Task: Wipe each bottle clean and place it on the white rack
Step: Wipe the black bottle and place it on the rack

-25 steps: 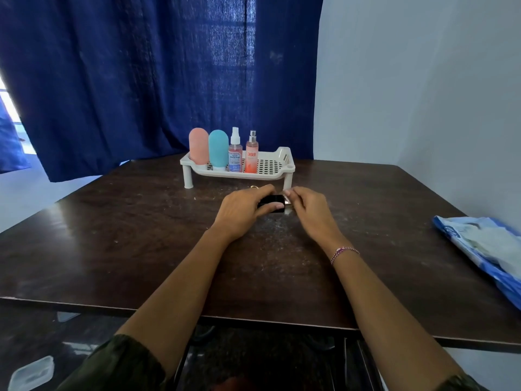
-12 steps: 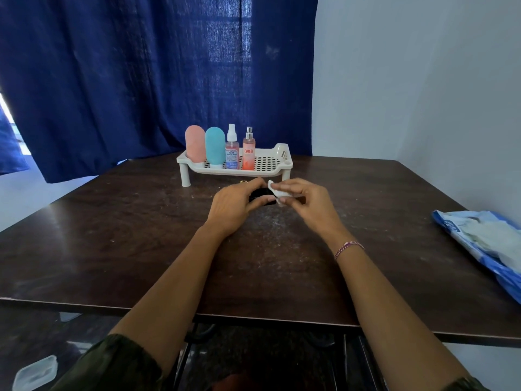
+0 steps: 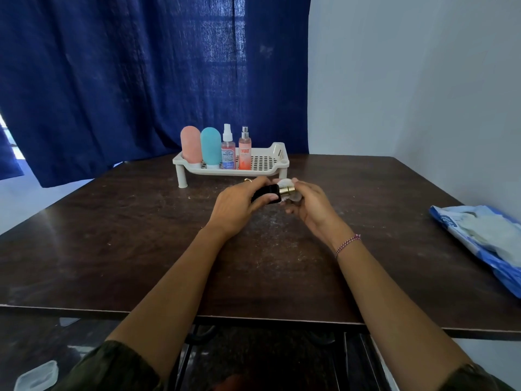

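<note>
**Small black bottle in hand, four bottles racked**

- Left, background: dark blue cloth curtain (image 3: 127, 80) hangs behind the dark brown wooden tabletop (image 3: 112, 235).
- Far centre of the tabletop: white perforated plastic rack (image 3: 262, 171) on short legs. Four bottles stand upright in a row at its left end: a pink rounded bottle (image 3: 191, 145), a teal rounded bottle (image 3: 211, 146), a clear spray bottle with a blue label (image 3: 228, 152), and an orange spray bottle (image 3: 244, 153). The rack's right half is bare grid.
- Just in front of the rack, above the tabletop: left hand (image 3: 235, 208), fingers and thumb curled round a small black bottle with a gold neck (image 3: 267, 190). The bottle lies sideways, gold end pointing right.
- Right hand (image 3: 311, 207), a woven bracelet (image 3: 348, 244) at the wrist, fingers curled, holds a crumpled white wipe (image 3: 285, 182) against the gold neck.
- Right edge of the tabletop: blue and white soft pack of wipes (image 3: 485, 241), lying flat, well apart from the hands.
</note>
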